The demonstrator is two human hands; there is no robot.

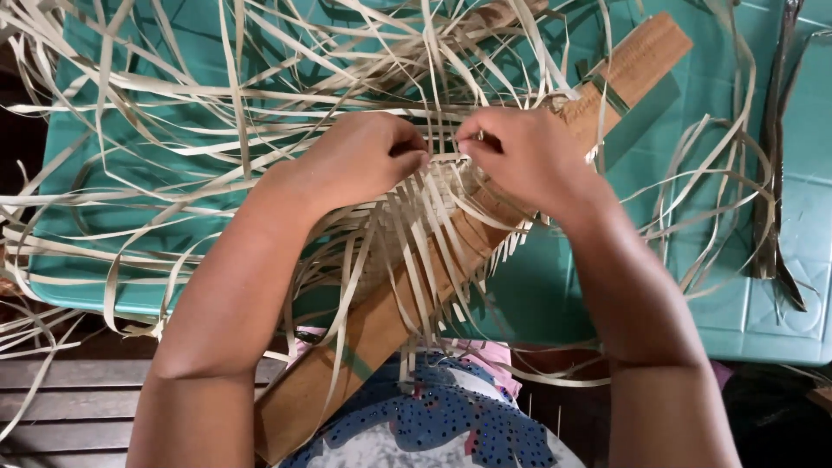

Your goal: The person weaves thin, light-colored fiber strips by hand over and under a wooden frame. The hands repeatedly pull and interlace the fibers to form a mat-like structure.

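My left hand [360, 160] and my right hand [520, 156] meet over a small woven piece [433, 204] of pale flat straw strips. Both hands pinch strips at its upper edge, fingertips nearly touching. The weave rests on a long wooden board [373, 329] that runs diagonally from my lap at the bottom up to the top right. Loose ends of the strips hang down over the board toward me. My hands hide the top of the weave.
Many loose pale strips [173, 130] spread across a teal plastic table [537, 295]. A second teal surface [806, 217] lies at right, with a dark strip bundle [767, 173] along its edge. Dark wooden slats [69, 390] show at lower left.
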